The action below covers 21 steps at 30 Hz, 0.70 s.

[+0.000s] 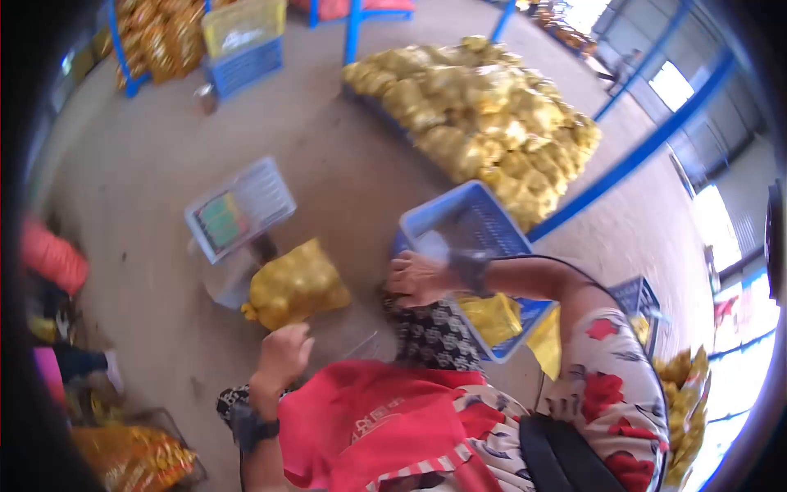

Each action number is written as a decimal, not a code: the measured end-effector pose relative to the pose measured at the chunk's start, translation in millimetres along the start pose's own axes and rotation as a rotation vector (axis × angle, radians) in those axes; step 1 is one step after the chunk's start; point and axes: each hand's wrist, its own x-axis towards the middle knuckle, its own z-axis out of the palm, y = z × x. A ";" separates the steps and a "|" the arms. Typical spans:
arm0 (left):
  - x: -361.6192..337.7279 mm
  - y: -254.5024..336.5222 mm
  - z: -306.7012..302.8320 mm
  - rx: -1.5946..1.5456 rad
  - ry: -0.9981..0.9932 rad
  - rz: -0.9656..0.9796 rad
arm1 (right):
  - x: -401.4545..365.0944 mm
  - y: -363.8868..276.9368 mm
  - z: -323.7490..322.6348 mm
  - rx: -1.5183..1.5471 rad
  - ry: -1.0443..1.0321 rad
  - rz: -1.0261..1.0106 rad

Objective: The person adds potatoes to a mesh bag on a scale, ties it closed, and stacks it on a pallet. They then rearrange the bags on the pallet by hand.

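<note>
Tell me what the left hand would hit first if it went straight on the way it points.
Likely the yellow sack on the floor just ahead of the left hand; nothing shows between them, though depth is hard to judge.

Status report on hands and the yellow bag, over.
Left hand curled beside yellow mesh bag, grip unclear. Right hand on patterned cloth by blue crate. Bag lies beside scale.

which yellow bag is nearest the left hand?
The lone yellow bag by the grey scale, just beyond the left hand. The others lie in the blue crate or stacked in the big pile.
</note>
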 end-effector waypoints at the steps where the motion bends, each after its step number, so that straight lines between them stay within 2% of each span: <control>1: 14.7 -10.6 8.0 -0.065 0.041 0.032 | 3.0 9.6 -5.6 0.034 -0.108 -0.016; 2: 24.5 -22.5 22.8 -0.120 0.092 0.032 | 6.6 10.3 -20.5 0.053 -0.199 -0.022; 3: 31.7 -35.9 37.1 -0.197 0.085 -0.004 | 9.0 16.1 -19.2 0.168 -0.144 -0.081; 4: 30.9 -47.6 64.7 -0.316 0.250 -0.100 | 14.2 22.6 -23.0 0.242 -0.147 -0.067; 5: 23.2 -66.7 88.8 -0.097 -0.006 -0.139 | 22.6 31.3 -30.4 0.235 -0.252 -0.059; 6: 21.9 -71.2 74.2 -0.122 0.062 0.055 | 27.2 42.7 -25.4 0.249 -0.180 -0.139; 7: 17.3 -76.9 71.3 -0.258 -0.015 0.029 | 31.1 55.4 -26.9 0.304 -0.268 -0.164; 8: 11.5 -81.1 80.5 -0.357 -0.153 -0.213 | 29.4 63.7 -19.6 0.318 -0.232 -0.181; 9: 13.5 -87.3 89.4 -0.281 -0.292 -0.322 | 35.2 68.4 -16.5 0.412 -0.246 -0.172; 10: 11.3 -84.7 91.3 -0.271 -0.299 -0.394 | 29.0 70.6 -12.2 0.470 -0.236 -0.144; 12: 18.9 -100.4 86.3 -0.264 -0.167 -0.349 | 54.0 75.3 -11.6 0.522 -0.272 -0.171; 16: 26.0 -113.6 78.5 -0.353 -0.147 -0.441 | 83.1 86.1 -6.8 0.605 -0.371 -0.205; 18: 26.3 -110.7 83.7 -0.418 -0.264 -0.597 | 93.4 83.5 -9.0 0.663 -0.441 -0.197; 20: 3.4 -106.6 84.4 -0.453 -0.131 -0.653 | 106.5 71.6 -12.9 0.641 -0.487 -0.155; 21: -15.3 -88.8 91.2 -0.422 -0.005 -0.829 | 103.2 62.9 -13.7 0.599 -0.496 -0.125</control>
